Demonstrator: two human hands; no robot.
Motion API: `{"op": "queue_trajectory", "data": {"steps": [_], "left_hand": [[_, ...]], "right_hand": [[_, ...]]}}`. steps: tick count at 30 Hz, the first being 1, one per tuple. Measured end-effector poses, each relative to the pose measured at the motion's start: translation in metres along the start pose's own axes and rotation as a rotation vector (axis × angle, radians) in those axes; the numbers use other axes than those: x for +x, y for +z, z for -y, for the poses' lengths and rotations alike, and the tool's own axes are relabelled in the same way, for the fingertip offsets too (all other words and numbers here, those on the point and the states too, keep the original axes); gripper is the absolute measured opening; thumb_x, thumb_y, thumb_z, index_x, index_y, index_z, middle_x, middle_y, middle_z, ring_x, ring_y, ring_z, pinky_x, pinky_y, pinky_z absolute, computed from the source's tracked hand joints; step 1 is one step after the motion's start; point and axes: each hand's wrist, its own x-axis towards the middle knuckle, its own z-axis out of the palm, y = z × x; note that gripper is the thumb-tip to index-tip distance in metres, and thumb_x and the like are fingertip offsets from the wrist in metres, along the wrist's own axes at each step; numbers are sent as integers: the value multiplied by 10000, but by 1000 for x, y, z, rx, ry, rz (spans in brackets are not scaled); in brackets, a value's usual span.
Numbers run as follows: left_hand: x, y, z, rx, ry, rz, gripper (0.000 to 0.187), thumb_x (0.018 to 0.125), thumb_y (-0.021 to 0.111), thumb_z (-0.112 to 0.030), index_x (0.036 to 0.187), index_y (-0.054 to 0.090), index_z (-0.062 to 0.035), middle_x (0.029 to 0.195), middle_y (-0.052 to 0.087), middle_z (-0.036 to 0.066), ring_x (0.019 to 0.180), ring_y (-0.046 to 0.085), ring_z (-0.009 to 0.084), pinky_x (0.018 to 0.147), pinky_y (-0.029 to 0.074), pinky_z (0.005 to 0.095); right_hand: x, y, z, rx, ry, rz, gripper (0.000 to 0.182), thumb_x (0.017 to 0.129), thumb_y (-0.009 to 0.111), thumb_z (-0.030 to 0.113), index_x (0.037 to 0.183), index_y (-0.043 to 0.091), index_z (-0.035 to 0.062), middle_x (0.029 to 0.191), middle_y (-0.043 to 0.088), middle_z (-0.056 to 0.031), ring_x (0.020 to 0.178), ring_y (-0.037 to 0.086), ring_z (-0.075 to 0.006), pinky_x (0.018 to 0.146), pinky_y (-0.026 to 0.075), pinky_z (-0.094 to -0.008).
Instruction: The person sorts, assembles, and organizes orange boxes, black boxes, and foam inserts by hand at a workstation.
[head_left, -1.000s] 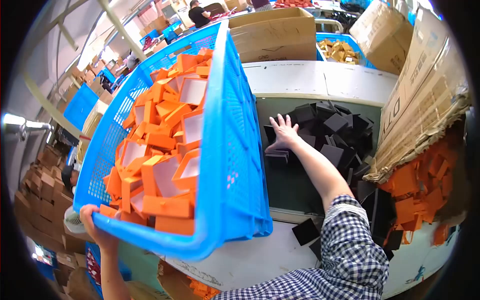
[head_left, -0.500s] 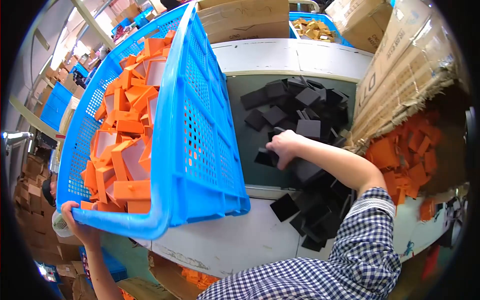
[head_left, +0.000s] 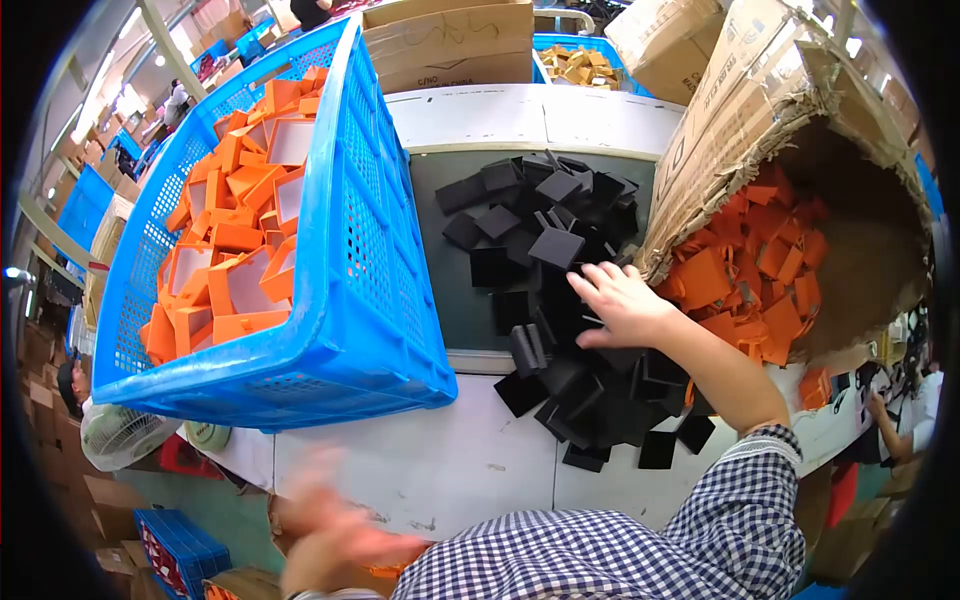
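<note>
- Black pads point(head_left: 560, 330): a loose heap spread from the dark belt point(head_left: 455, 300) onto the white table point(head_left: 450, 460), between crate and carton.
- Blue crate point(head_left: 370, 290): tilted, full of orange boxes point(head_left: 235, 240), left of the heap.
- Carton point(head_left: 790, 130): tipped on its side, orange pieces inside.
- Right hand point(head_left: 618, 305): arm extended forward, palm down, fingers spread on the heap, gripping nothing.
- Left hand point(head_left: 335, 535): blurred, low at the table edge; grip unclear.

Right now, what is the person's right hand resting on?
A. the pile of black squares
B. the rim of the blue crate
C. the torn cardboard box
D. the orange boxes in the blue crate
A: the right hand lies spread, palm down, on the pile of black squares, apart from the blue crate.
</note>
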Motion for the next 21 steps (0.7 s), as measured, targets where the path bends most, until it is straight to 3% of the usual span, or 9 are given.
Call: {"op": "queue_trajectory", "data": {"steps": [1,2,4,7,9,11,13,15,21], "left_hand": [[33,32,-30,-175,-190,401,672,841,726,-496,1309,459,-94,1423,395,302,1314,436,441,1074,366,586],[31,84,-35,-332,-354,401,773,768,839,-331,1399,489,-56,1530,301,292,1388,372,437,1133,303,542],[21,182,-23,-306,-592,368,800,810,797,-330,1428,412,3,1516,289,312,1406,307,479,1147,277,530],[-19,308,46,-106,-781,290,854,844,751,-373,1474,320,9,1527,258,317,1434,238,486,1146,260,554],[-29,365,104,121,-923,367,878,838,736,-446,1480,327,-10,1545,258,283,1445,233,464,1130,265,597],[-27,396,161,267,-1120,493,921,819,714,-540,1497,335,-47,1570,250,249,1465,209,448,1123,260,634],[-30,415,212,395,-1296,577,965,797,694,-611,1519,331,-84,1596,224,226,1483,187,429,1127,251,653],[-31,422,259,452,-1302,668,1037,802,649,-692,1576,246,-131,1645,130,200,1521,93,413,1170,161,650],[-70,443,396,582,-1234,716,1123,739,540,-866,1600,220,-219,1658,79,195,1520,42,446,1161,71,700]], "right_hand": [[11,11,-8,65,-24,-194,911,788,767,493,1468,387,19,1394,471,-218,1285,462,-383,1017,399,-546],[26,14,-13,116,11,-269,896,813,744,500,1473,375,19,1409,462,-217,1296,454,-389,1027,399,-544],[63,26,-33,186,106,-392,880,855,703,525,1484,350,22,1440,438,-215,1341,425,-395,1046,402,-545],[119,24,-66,280,331,-496,838,896,664,519,1449,394,-50,1426,486,-261,1352,444,-414,1119,381,-457],[161,37,-99,423,470,-554,813,908,640,523,1479,368,12,1444,471,-217,1362,425,-396,1059,409,-550],[197,41,-123,481,622,-598,820,895,636,553,1474,392,27,1436,480,-216,1366,417,-397,1064,396,-575],[230,38,-151,539,766,-454,844,880,634,592,1475,399,43,1437,483,-207,1370,413,-393,1060,385,-599],[262,46,-183,581,815,-437,872,861,614,647,1481,408,70,1461,467,-194,1393,387,-379,1071,351,-625],[297,87,-277,420,1066,-386,924,830,540,736,1525,388,148,1570,371,-147,1479,243,-403,1139,194,-686]]}}
